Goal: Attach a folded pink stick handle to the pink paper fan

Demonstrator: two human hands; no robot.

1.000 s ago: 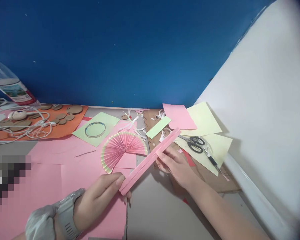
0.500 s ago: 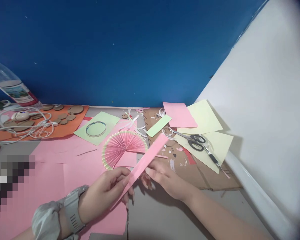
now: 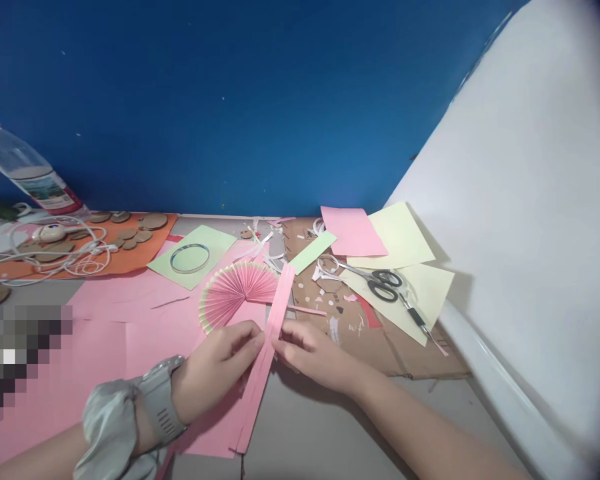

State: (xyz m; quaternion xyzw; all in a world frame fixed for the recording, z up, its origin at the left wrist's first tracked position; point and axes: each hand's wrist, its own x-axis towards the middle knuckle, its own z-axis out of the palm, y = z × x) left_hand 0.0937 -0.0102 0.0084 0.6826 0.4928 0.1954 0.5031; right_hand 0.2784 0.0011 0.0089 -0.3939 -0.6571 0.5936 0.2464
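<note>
A long pink folded paper strip [image 3: 266, 370] is held between my two hands, slanting up and away. My left hand [image 3: 223, 363] pinches its left edge near the middle. On the opposite edge my right hand [image 3: 313, 353] grips it with thumb and fingers closed. The strip shows lengthwise creases and looks layered. Just beyond it lies a pleated pink paper fan [image 3: 230, 290] with a pale yellow-green rim, its right side partly covered by the strip. Under my left hand spreads a large pink sheet [image 3: 100, 360].
Scissors [image 3: 384, 285] and a craft knife [image 3: 414, 313] lie on pale yellow paper [image 3: 433, 287] over cardboard [image 3: 390, 353]. A ring [image 3: 190, 259] sits on green paper [image 3: 220, 243]. Tangled white cables [image 3: 87, 260], cardboard discs [image 3: 153, 221] and a tilted bottle [image 3: 35, 177] are at the left.
The pink strip has swung more upright and turned, now showing its creased face. My right hand has shifted left and closed on its edge; my left hand still grips it.
</note>
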